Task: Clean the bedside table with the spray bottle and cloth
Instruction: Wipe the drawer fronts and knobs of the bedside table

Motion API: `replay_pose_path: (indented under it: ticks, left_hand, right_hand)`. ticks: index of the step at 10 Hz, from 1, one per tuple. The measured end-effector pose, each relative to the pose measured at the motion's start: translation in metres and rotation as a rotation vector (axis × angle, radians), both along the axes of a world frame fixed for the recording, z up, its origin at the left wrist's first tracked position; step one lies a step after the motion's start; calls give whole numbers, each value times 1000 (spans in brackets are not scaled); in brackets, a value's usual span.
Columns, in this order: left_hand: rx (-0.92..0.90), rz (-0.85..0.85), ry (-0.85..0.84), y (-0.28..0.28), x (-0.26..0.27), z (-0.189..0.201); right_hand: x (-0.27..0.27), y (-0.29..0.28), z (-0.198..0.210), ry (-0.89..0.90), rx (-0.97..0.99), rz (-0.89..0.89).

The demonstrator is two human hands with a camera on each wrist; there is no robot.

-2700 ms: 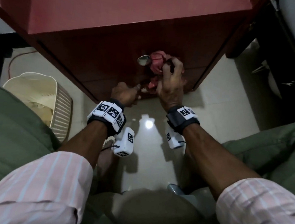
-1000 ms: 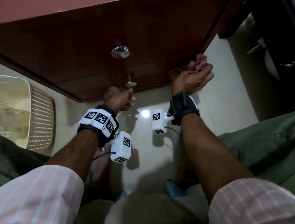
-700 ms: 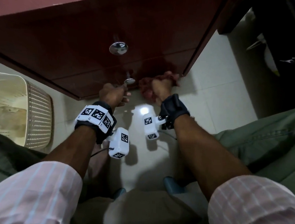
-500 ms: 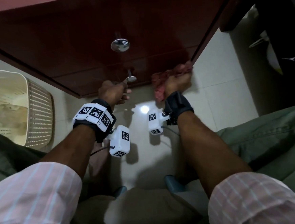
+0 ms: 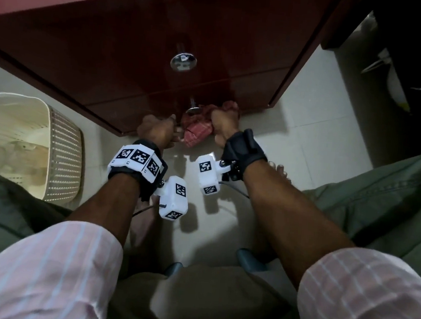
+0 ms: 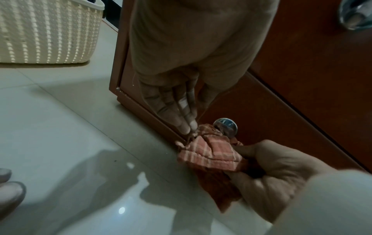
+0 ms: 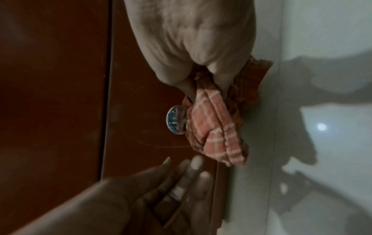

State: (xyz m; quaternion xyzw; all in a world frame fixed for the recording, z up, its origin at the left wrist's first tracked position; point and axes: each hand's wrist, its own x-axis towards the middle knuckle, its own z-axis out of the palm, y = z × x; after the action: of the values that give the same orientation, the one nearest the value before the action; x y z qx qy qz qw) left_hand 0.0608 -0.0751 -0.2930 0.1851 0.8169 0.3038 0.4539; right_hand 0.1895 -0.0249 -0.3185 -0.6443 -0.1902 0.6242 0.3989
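Pale glossy floor tiles (image 5: 304, 141) are seen beneath a dark red-brown bedside table (image 5: 127, 52), whose front carries two round metal knobs: an upper knob (image 5: 183, 61) and a lower knob (image 5: 193, 110) near the bottom edge. A pink checked cloth (image 5: 197, 130) is bunched in the right hand (image 5: 223, 125), whose fingers are curled tightly round it; the cloth is pressed against the lower drawer front, just beside the lower knob and close to the table's bottom edge. The left hand (image 5: 156, 131) is held just left of the cloth, at the same bottom edge, its fingers (image 6: 181, 117) extended and kept together, their tips at the fringe of the cloth. Nothing is gripped by it. A cream perforated basket (image 5: 63, 158) is standing on the floor beyond the table's left corner.
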Motion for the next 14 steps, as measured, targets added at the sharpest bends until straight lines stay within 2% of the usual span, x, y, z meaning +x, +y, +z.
replay_pose_path:
  ticks: [1,2,3,4,5,6,7,8,9,10,11,12,13,14]
  left_hand:
    - [0,18,12,-2,-3,3]
    - [2,36,21,-5,-6,5]
    - [21,38,9,-12,-8,3]
    - [31,10,-16,-17,-7,-1]
    - [-3,-48,-50,-16,-3,-3]
    - [-12,-69,-96,-12,3,-6]
    - [-10,-96,-93,-9,8,-9]
    - [-24,-89,-75,-7,12,-14]
    - [-73,-76,-64,-9,11,-23]
    - [-101,-73,-46,-13,8,-30]
    - [-91,-71,-68,-14,8,-33]
    - [-71,-71,-92,-13,10,-33]
    - [-50,-70,-86,-12,10,-34]
    - [-43,-30,-76,-12,5,-30]
  right_hand:
    - [-5,-23,25,-500,229,-22]
    - [-14,-47,38,-875,820,130]
    - [-20,-49,26,-1051,1248,426]
    - [3,-33,1,-1182,1534,664]
    - [27,-19,-23,-1297,1349,630]
    - [54,-8,-51,-1430,928,531]
    - [67,1,-46,-980,512,141]
    - [39,5,-22,-1020,178,118]
    - [-18,-21,-14,-980,196,229]
    - [-30,-53,-23,-761,283,457]
    - [10,-43,-33,-643,384,409]
    - [52,-8,-26,-812,353,98]
    - [86,27,-44,-567,388,-188]
    - [99,34,-102,-785,279,78]
